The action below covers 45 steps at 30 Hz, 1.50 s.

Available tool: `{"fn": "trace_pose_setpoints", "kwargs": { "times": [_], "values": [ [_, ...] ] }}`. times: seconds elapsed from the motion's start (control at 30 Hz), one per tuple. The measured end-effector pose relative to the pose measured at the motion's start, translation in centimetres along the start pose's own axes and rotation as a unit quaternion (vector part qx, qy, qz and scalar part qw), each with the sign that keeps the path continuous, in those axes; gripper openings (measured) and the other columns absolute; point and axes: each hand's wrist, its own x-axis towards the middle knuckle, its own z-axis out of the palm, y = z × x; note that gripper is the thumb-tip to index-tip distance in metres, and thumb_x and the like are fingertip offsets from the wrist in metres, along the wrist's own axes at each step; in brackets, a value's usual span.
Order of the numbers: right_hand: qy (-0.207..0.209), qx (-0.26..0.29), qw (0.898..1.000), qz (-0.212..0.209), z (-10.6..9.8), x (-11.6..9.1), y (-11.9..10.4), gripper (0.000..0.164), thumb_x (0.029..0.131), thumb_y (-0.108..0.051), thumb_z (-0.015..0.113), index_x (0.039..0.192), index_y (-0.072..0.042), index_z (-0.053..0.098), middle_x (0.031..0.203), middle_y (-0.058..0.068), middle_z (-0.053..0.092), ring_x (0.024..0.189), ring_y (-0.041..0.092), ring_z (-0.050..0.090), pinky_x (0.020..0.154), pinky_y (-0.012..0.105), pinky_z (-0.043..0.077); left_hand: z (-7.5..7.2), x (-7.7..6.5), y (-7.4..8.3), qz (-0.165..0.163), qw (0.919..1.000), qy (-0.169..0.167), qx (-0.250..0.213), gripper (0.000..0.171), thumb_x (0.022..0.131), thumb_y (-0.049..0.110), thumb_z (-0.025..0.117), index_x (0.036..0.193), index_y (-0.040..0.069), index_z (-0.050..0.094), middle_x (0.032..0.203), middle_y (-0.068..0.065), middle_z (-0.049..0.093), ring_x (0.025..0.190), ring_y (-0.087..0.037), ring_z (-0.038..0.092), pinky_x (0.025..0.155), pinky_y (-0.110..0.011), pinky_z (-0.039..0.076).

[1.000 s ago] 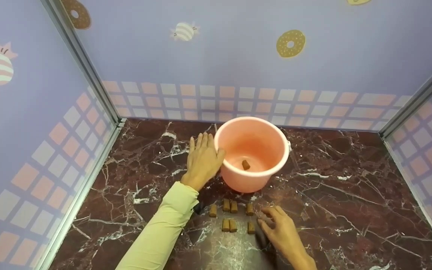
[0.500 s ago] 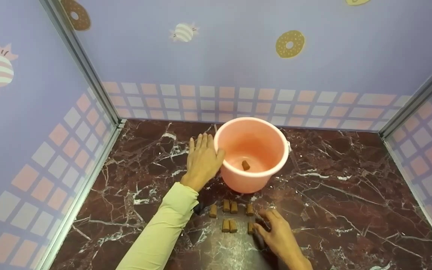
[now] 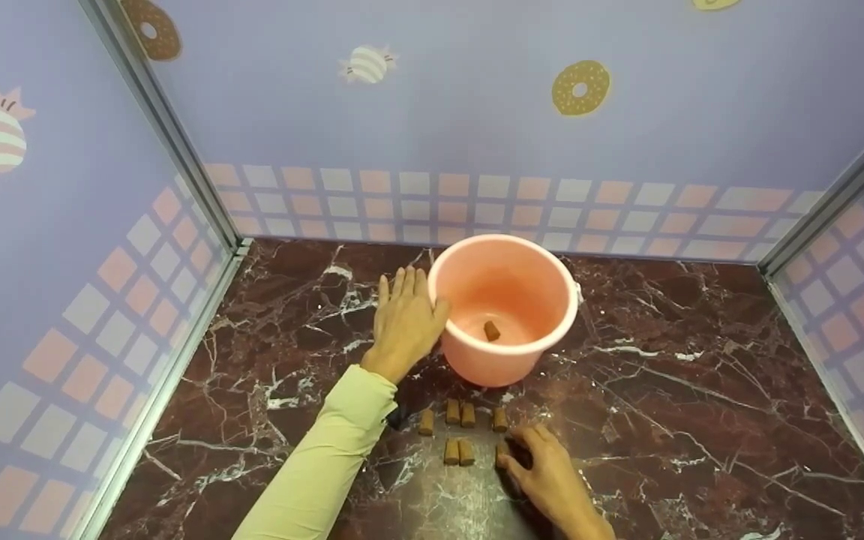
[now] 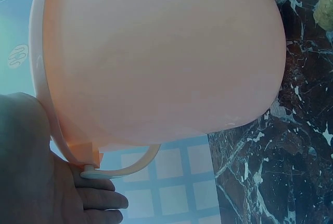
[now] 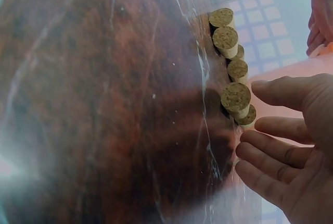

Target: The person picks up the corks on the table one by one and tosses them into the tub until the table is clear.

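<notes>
A pink bucket (image 3: 492,367) stands at mid-table with one cork stopper (image 3: 492,330) on its bottom. My left hand (image 3: 406,322) rests against its left side, thumb at the rim and fingers straight. In the left wrist view those fingers lie behind the bucket's handle (image 4: 122,172). Several corks stand upright in two rows before the bucket. The front right cork (image 3: 500,455) is partly hidden by my right hand (image 3: 552,476), whose thumb is right beside it. In the right wrist view a gap shows between thumb and fingers, close to the nearest cork (image 5: 235,97), without gripping it.
The other corks include a front pair (image 3: 458,451), a back pair (image 3: 460,412), a back left cork (image 3: 426,421) and a back right cork (image 3: 499,418). Patterned panels (image 3: 469,112) enclose the dark marbled table (image 3: 672,405) at the back and both sides.
My right hand has moved left and slightly nearer, up to the front right cork, now covering part of it. The left hand and bucket have stayed put.
</notes>
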Motion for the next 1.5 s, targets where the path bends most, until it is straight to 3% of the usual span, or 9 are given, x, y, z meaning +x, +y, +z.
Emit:
{"fn": "trace_pose_setpoints", "kwargs": {
  "times": [0.3,0.67,0.9,1.5],
  "values": [
    [-0.016,-0.019,0.999,0.023,0.3,0.0,-0.2,0.03,0.087,-0.014,0.087,0.112,-0.006,0.073,0.11,0.008,0.069,0.106,0.031,0.068,0.099,0.055,0.057,0.1,-0.1,0.0,0.003,0.9999,0.01,-0.008,0.069,0.111,0.039,0.039,0.159,-0.01,0.034,0.167,-0.027,0.03,0.158,-0.039,0.023,0.13,-0.052,0.0],
    [0.004,-0.005,1.0,-0.015,0.8,-0.1,-0.3,0.02,0.086,-0.008,0.087,0.102,-0.008,0.075,0.098,-0.002,0.067,0.091,0.022,0.066,0.083,0.045,0.06,0.1,-0.1,-0.1,0.004,1.0,0.004,-0.002,0.07,0.111,0.04,0.036,0.16,-0.01,0.033,0.167,-0.027,0.029,0.158,-0.039,0.022,0.13,-0.053,-0.001],
    [0.002,-0.002,1.0,-0.015,0.9,-0.1,-0.3,0.019,0.086,-0.007,0.086,0.103,-0.007,0.077,0.098,-0.002,0.068,0.091,0.023,0.067,0.083,0.046,0.059,0.0,-0.2,-0.1,0.003,1.0,-0.003,-0.002,0.072,0.111,0.043,0.032,0.161,-0.009,0.031,0.168,-0.026,0.027,0.159,-0.038,0.02,0.13,-0.052,-0.002],
    [0.051,-0.031,0.997,-0.047,1.5,0.1,-0.9,0.016,0.084,0.0,0.084,0.099,-0.004,0.078,0.094,0.0,0.069,0.088,0.024,0.067,0.081,0.045,0.06,0.0,-0.1,-0.1,0.001,1.0,-0.008,-0.004,0.074,0.11,0.044,0.031,0.161,-0.009,0.03,0.168,-0.026,0.026,0.159,-0.038,0.018,0.13,-0.051,-0.004]
  ]
}}
